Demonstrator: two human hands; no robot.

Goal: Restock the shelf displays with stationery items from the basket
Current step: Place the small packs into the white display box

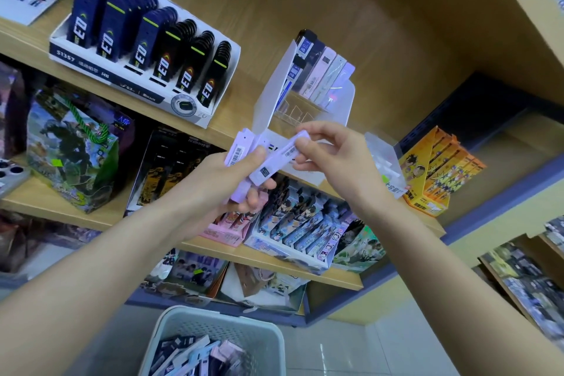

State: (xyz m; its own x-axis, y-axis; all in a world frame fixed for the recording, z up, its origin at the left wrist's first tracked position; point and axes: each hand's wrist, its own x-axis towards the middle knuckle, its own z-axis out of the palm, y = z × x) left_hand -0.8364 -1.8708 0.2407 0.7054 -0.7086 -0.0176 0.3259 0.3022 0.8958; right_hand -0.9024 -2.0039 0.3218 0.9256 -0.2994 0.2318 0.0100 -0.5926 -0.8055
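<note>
One display box (pixel 122 82) carries six rows of dark cases (pixel 142 46). At least two purple cases (pixel 287 154) are held. One basket (pixel 219 319), one orange box (pixel 439 174).

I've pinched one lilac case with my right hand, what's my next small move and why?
Probably pull the lilac case free of the stack in your left hand and lift it to the clear display: its front slots look empty.

A wooden shelf (pixel 235 107) carries a white tray (pixel 91 64) of dark lead cases, with a clear display stand (pixel 274 79) to its right. A grey basket (pixel 213 314) sits on the tiled floor (pixel 335 351).
</note>
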